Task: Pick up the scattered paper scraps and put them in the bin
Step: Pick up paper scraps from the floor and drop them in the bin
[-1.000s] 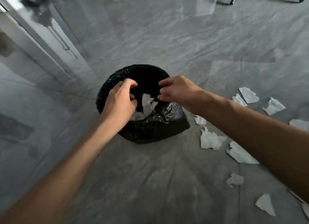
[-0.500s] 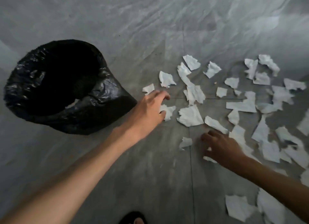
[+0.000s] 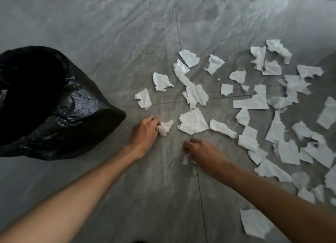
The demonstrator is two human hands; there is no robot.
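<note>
The left hand was curled over the grey tiled floor, its fingers closed on a crumpled paper scrap. The right hand was bunched just beside it, apparently pinching a smaller scrap, though the hand hid most of it. The bin, lined with a black bag, stood to the left. Many loose scraps lay scattered to the right.

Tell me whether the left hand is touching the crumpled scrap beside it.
Touching. The head view shows the left hand with its fingers closed onto the crumpled scrap, no floor visible between them.
</note>
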